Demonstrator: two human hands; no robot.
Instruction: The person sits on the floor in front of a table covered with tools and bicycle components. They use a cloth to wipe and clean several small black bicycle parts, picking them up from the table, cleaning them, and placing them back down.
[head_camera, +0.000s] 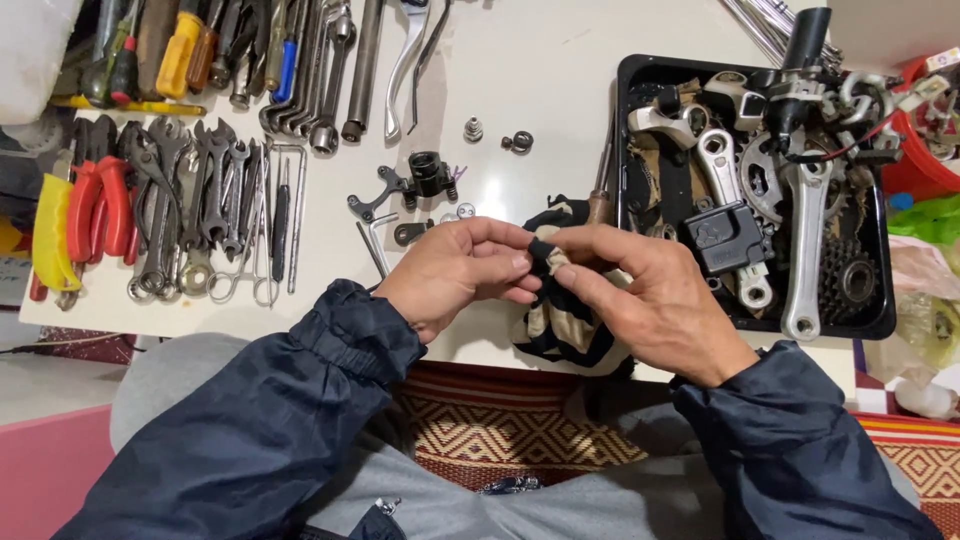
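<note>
My left hand (455, 272) and my right hand (648, 290) meet above the near edge of the white table (540, 70). Both pinch a black-and-cream striped rag (562, 320), whose bunched tip sits between the fingertips. Whether a small part is wrapped inside the rag is hidden. The rest of the rag hangs over the table edge beneath my right hand. Dark blue jacket sleeves cover both arms.
A black tray (632, 75) of bicycle cranks, sprockets and brackets stands at the right. Wrenches and red-handled pliers (95, 205) lie in rows at the left, screwdrivers at the top left. Small black parts (428, 175), nuts (517, 141) and a hex key (377, 245) lie beyond my hands.
</note>
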